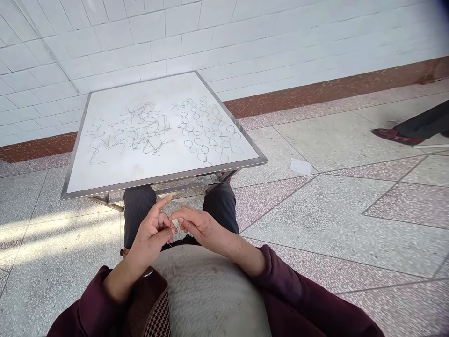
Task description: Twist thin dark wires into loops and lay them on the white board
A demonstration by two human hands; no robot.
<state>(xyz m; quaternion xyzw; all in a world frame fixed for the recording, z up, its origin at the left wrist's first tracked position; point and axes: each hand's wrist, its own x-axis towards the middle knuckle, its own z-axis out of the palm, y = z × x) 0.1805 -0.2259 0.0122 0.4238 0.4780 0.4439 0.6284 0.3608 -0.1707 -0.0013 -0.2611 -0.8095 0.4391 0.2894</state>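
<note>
Left hand (pixel 150 236) and right hand (pixel 199 227) pinch narrowly on a small pale piece (pixel 174 223) with thin thread (pixel 171 243) trailing, low centre of the frame, below the counter (pixel 164 179); likely light and soft, best held at its edges by fingertips.

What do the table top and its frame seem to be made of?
The table top looks like white stone or laminate, matte with faint stains; the look leaves it open. The frame looks like steel, from its grey metallic sheen along the edge.
</note>
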